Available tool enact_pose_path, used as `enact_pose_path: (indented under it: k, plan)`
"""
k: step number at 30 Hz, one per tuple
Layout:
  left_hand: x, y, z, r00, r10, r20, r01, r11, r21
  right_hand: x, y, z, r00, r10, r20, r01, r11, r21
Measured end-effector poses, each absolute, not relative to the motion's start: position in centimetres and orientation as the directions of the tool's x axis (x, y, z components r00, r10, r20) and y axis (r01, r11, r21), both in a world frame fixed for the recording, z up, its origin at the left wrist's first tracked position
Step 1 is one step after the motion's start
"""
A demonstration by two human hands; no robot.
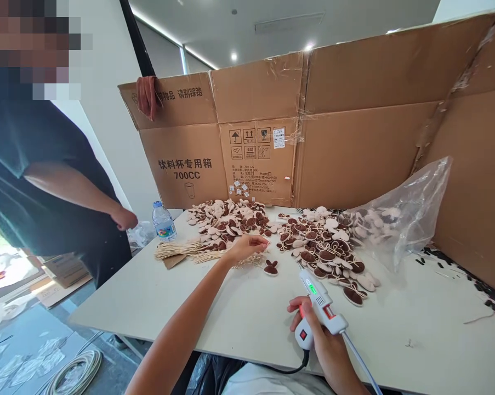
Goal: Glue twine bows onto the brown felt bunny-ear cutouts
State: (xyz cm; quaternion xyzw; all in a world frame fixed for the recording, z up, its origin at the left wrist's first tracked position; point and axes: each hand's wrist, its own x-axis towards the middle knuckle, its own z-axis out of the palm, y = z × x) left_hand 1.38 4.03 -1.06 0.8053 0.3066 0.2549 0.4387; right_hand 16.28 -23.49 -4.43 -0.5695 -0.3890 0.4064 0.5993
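The right hand [325, 340] is closed around a glue gun [319, 307]. The left hand [247, 246] pinches strings [247, 262], with one brown piece [271, 268] just beside it.

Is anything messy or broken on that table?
Yes. Small dark scraps lie scattered along the table edge at right by the cardboard wall, whose tape is torn and peeling. The plastic bag lies open on its side, brown-and-cream pieces spilling out.
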Motion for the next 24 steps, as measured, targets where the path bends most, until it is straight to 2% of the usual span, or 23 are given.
enact_pose_path:
  k: [2, 6, 15, 21, 24]
  plan:
    - [1.3, 3.2, -0.5, 0.732, 0.677, 0.08, 0.147, -0.271, 0.951, 16.4, -23.6, -4.3, 0.358, 0.934, 0.005, -0.023, 0.014, -1.0]
    - [1.5, 1.9, 0.1, 0.787, 0.615, 0.056, 0.007, -0.1, 0.995, 16.5, -23.6, -4.1, 0.343, 0.939, 0.009, -0.016, 0.016, -1.0]
    - [2.7, 0.1, -0.2, 0.826, 0.564, -0.012, -0.044, 0.087, 0.995, 16.4, -23.3, -4.4, 0.36, 0.933, -0.006, -0.082, 0.025, -0.996]
    - [3.0, -0.8, 0.5, 0.847, 0.532, 0.008, -0.13, 0.191, 0.973, 16.7, -23.3, -4.7, 0.375, 0.926, 0.052, 0.006, 0.054, -0.999]
    - [3.2, -1.4, 1.0, 0.869, 0.494, 0.001, -0.124, 0.216, 0.968, 16.8, -23.1, -4.9, 0.437, 0.897, 0.067, -0.024, 0.086, -0.996]
